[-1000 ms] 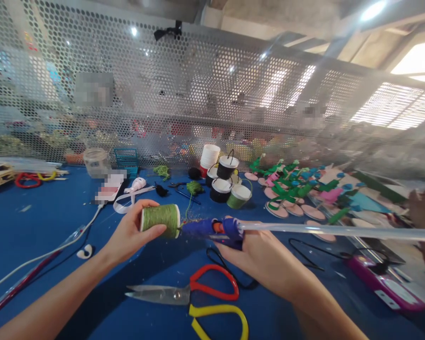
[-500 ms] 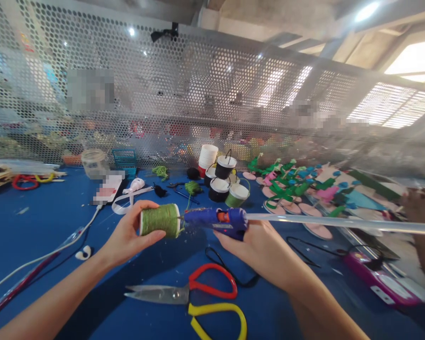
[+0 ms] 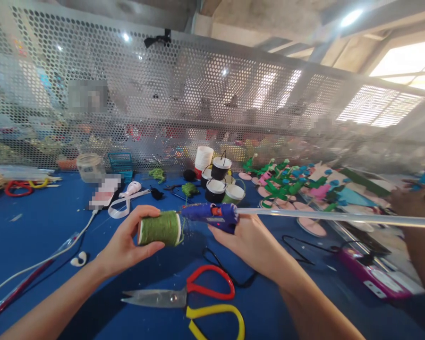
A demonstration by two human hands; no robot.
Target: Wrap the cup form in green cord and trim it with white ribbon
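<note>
My left hand is closed round a small cup wound with green twine, held on its side above the blue table. My right hand grips a blue glue gun. Its nozzle points left and touches the cup's right rim. A long clear glue stick juts from the back of the gun toward the right edge.
Scissors with red and yellow handles lie just below my hands. Behind them stand several small bucket-like cups and a stack of white cups. Green and pink craft pieces spread at the right. Another person's hand shows at the right edge.
Both hands, the cup and the glue gun have stayed together, with the nozzle still at the cup's rim. The view has shifted slightly. The other person's hand at right has moved a little.
</note>
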